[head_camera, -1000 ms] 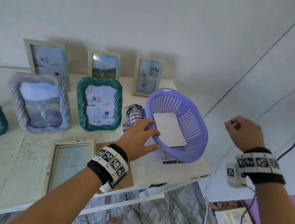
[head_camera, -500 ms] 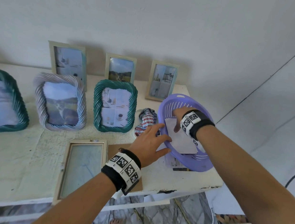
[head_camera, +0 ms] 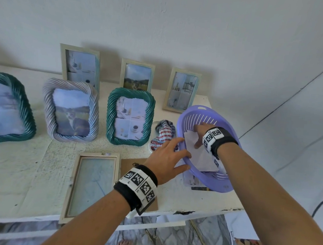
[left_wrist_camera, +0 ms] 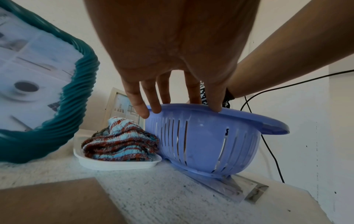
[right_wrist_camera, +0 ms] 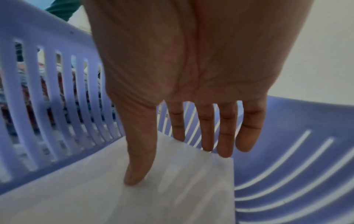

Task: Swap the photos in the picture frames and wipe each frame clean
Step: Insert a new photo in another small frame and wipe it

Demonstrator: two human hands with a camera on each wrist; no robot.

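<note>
Head view: purple basket (head_camera: 211, 114) holds white photo (head_camera: 202, 156); right hand (head_camera: 201, 132) fingers straight on it.

My forearms are bare; each wrist wears a black band (head_camera: 131, 195) with white blocks of black square-patterned markers (head_camera: 212, 137).

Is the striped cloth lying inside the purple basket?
No, the striped cloth lies in a small white dish on the table, beside the purple basket and outside it.
</note>
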